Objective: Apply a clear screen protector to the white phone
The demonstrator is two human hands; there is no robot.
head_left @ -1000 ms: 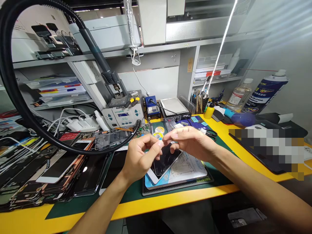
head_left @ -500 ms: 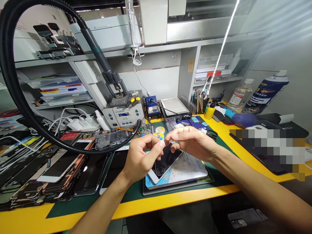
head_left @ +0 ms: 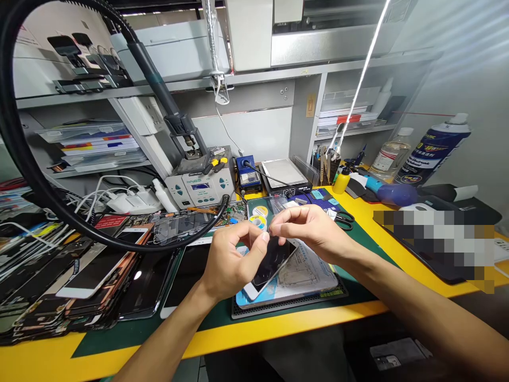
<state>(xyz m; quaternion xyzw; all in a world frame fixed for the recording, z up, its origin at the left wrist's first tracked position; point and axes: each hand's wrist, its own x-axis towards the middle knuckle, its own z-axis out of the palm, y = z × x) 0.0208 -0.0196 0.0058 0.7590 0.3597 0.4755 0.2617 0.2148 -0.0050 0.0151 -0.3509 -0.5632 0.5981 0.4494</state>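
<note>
Over the middle of the bench my left hand (head_left: 234, 260) is closed, thumb pressed to the curled index finger. Right in front of it, my right hand (head_left: 308, 231) pinches with thumb and fingertips. The fingertips of both hands almost meet, and whatever is between them is too fine to make out. Below them lies a white-framed phone (head_left: 274, 262) with a dark screen, partly hidden by my left hand. It rests at a slant on a blue and white printed pad (head_left: 314, 273). Just behind the fingertips sits a small yellow-rimmed spool (head_left: 259, 222).
A thick black hose (head_left: 131, 247) loops across the left side from a hot-air station (head_left: 202, 185). Stacked phone parts (head_left: 40, 286) crowd the left. A heating plate (head_left: 284, 173), black scissors (head_left: 345, 220), a yellow bottle (head_left: 341, 181) and a spray can (head_left: 433, 151) stand behind and right.
My right hand's fingers have drawn together into a pinch beside my left fingertips. My left hand stays almost in place. The whole view has shifted slightly.
</note>
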